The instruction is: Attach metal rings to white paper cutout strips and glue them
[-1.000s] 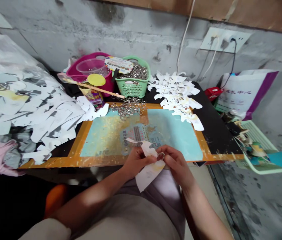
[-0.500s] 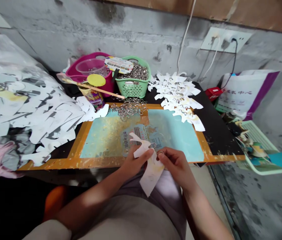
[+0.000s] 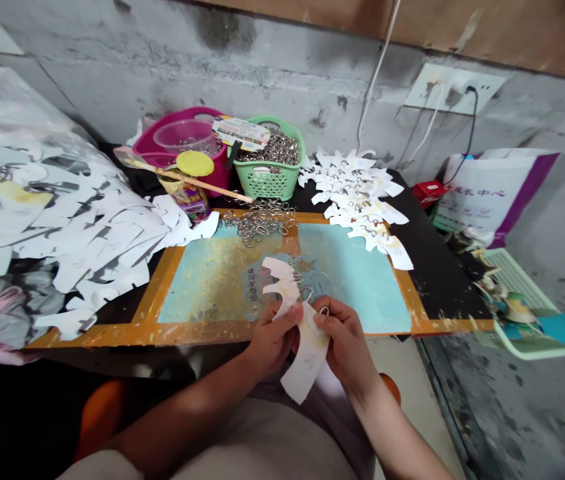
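The white paper cut-out [image 3: 307, 357] is held up just past the near edge of the painted board, over the person's lap. The fingers of the left hand [image 3: 275, 340] pinch it at its middle, and the thumb and forefinger of the right hand [image 3: 347, 340] are pressed together where a small metal ring [image 3: 323, 311] meets the paper. The narrow neck of paper between the hands looks the likeliest place to tear if they pull apart, and a ring that slips from those fingertips could drop into the lap or off the board's orange edge [image 3: 162, 333]. Beyond the blue-green board face [image 3: 357, 287], a loose pile of metal rings [image 3: 259, 223] sits on the far border, where a careless elbow or sleeve could scatter it. A stack of ringed cut-outs [image 3: 357, 197] lies at upper right, with a large heap of paper offcuts [image 3: 77, 220] crowding the left side.
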The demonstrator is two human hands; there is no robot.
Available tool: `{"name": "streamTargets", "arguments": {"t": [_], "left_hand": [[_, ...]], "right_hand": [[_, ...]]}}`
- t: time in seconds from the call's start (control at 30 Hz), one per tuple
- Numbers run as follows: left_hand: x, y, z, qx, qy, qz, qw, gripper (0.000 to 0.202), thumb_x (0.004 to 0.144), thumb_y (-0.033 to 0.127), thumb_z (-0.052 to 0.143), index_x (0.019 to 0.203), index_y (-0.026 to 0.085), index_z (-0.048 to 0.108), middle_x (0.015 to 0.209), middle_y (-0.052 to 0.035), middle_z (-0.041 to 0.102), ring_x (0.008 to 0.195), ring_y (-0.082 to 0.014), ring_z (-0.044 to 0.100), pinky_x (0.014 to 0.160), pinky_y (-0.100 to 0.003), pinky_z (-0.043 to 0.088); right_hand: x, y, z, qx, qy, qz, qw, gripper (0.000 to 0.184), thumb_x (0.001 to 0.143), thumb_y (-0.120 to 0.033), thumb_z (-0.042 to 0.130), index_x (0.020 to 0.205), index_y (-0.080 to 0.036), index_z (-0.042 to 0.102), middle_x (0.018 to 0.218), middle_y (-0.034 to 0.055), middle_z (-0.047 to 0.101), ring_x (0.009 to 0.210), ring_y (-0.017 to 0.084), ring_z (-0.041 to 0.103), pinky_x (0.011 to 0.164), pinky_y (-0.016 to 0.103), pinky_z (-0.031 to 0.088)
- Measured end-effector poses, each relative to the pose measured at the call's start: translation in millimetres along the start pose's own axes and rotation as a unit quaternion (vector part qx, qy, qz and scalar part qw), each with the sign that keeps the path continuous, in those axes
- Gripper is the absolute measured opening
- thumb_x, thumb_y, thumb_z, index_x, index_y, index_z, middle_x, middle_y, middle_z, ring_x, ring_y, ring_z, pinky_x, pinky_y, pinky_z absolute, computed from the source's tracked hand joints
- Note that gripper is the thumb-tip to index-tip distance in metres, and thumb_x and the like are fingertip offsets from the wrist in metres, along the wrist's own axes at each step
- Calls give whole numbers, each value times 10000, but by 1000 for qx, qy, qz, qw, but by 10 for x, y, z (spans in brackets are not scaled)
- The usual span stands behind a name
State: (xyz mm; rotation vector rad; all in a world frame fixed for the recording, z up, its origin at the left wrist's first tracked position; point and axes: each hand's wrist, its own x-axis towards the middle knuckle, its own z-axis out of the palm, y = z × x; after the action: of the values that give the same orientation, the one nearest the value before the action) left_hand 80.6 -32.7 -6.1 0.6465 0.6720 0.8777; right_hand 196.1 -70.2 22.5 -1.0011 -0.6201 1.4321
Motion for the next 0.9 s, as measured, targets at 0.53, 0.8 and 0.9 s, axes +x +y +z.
{"name": "streamTargets", "arguments": {"t": [0.53, 0.8, 0.9], "left_hand": [[-26, 167, -63, 189, 11, -17, 982, 402, 651, 497, 829, 759, 148, 663, 638, -1, 644, 526, -114, 573, 494, -209, 453], [-31, 64, -74, 143, 48, -9, 989, 428, 623, 515, 845, 803, 172, 662, 654, -9, 666, 552, -148, 609, 512, -245, 491], [-6, 37, -103, 119, 7, -24, 993, 502, 661, 648, 766, 727, 166, 640, 593, -25, 632, 538, -161, 597, 496, -260, 480]], "right_hand": [[15, -80, 44, 8, 42, 31, 999, 273, 708, -367, 772, 659, -189, 571, 584, -45, 513, 515, 87, 413, 513, 217, 325], [73, -99, -20, 38, 19, 73, 996, 295, 694, -363, 803, 655, -178, 576, 564, -44, 521, 486, 78, 420, 482, 207, 343], [59, -131, -39, -44, 6, 31, 999, 317, 782, -425, 742, 665, -190, 564, 565, -45, 509, 480, 86, 412, 467, 218, 348]]}}
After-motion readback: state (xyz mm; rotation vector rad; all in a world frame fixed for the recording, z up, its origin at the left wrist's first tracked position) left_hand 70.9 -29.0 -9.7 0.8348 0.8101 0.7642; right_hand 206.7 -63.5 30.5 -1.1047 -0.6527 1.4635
